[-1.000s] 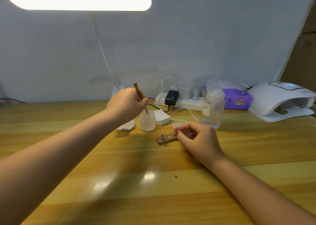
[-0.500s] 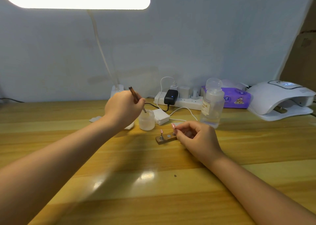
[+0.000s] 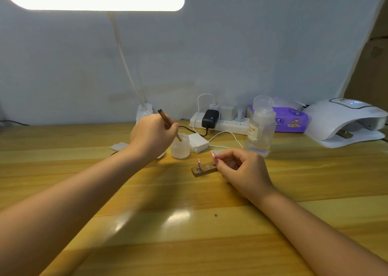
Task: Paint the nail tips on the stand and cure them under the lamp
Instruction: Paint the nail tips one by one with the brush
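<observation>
Wooden desk (image 3: 189, 244), grey wall. One stand (image 3: 203, 170) mid-frame, two nail tips. Left hand (image 3: 152, 136) gripping brush (image 3: 169, 124) in jar (image 3: 180, 146); right hand (image 3: 243, 170) pinching one nail tip (image 3: 213, 154).

Left hand (image 3: 152, 136) grips brush (image 3: 169, 124), tip dipped in small frosted jar (image 3: 180, 146); at the jar's 4 o'clock, right hand (image 3: 241, 168) pinches a pink nail tip (image 3: 213, 154) over wooden stand (image 3: 204, 169), probably just lifted off its peg; curing lamp (image 3: 344, 122) at 2 o'clock on table (image 3: 189, 233).
</observation>
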